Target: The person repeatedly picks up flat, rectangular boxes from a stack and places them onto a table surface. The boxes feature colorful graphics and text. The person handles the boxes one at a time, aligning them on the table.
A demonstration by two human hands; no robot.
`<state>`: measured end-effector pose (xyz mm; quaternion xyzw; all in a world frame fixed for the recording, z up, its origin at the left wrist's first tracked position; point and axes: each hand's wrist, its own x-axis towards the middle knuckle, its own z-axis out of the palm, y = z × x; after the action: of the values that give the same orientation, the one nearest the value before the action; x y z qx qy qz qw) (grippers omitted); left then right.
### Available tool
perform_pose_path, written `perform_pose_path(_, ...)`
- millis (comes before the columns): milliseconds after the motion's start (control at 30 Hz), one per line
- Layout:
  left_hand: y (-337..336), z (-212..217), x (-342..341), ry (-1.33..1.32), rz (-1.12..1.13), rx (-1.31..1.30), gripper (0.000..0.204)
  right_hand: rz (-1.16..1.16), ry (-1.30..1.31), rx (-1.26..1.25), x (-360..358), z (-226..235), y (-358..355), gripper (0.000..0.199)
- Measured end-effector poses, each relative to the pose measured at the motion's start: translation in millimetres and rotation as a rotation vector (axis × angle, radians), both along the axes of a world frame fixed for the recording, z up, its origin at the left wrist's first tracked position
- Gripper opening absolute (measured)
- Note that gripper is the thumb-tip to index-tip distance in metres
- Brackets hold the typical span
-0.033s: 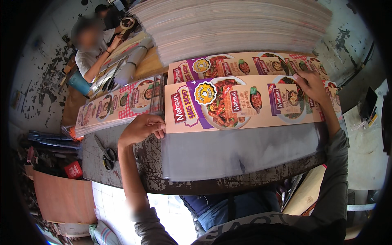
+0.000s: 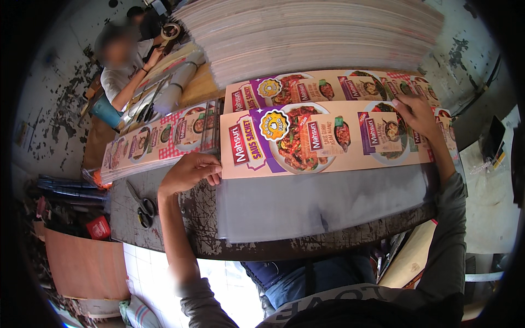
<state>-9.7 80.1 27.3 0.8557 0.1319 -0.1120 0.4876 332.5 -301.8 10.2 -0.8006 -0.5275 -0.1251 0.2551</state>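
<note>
A long peach printed card (image 2: 254, 168) with food pictures and a purple panel lies in front of me, over the upper part of transparent plastic sleeves (image 2: 273, 210). My left hand (image 2: 191, 174) pinches the card's lower left corner between thumb and curled fingers. At the far right, my right hand (image 2: 418, 113) grips the card's upper edge, thumb and forefinger closed on it. Just behind lies a second printed card (image 2: 328, 77) of the same design, partly covered by the front one. Whether the front card is inside a sleeve, I cannot tell.
Black-handled scissors (image 2: 143, 210) lie on the worn dark table (image 2: 202, 235), left of my forearm. Beyond them sits a stack of sleeved printed cards (image 2: 158, 139). A tall pile of flat sheets (image 2: 317, 38) rises behind. Another person (image 2: 117, 71) works at the upper left.
</note>
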Motion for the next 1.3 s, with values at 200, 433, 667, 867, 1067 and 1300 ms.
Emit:
perform_pose_path(200,1.8,-1.3,-0.1,0.009,0.000,-0.039,0.018,-0.038,-0.032,-0.028,-4.8,4.0,1.8,0.026)
perform_pose_path(433,2.5,-1.4,-0.5,0.020,0.014,-0.060,0.017,-0.024,0.009,-0.047,-3.9,4.2,0.8,0.026)
perform_pose_path(667,3.5,-3.2,-1.2,0.028,0.019,-0.063,0.018,0.057,0.068,-0.063,-1.0,1.1,-0.3,0.027)
perform_pose_path(867,5.9,-7.3,-1.4,0.005,0.016,-0.094,0.018,0.179,-0.029,-0.078,2.4,1.3,-3.5,0.031)
perform_pose_path(1067,6.6,-6.7,-7.7,-0.117,0.087,-0.018,0.014,0.028,-0.090,-0.153,-20.1,8.6,-6.5,0.023)
perform_pose_path(1300,-70.0,8.7,15.8,-0.717,0.308,0.668,0.026,0.019,0.006,0.177,-53.6,41.5,-15.8,0.024)
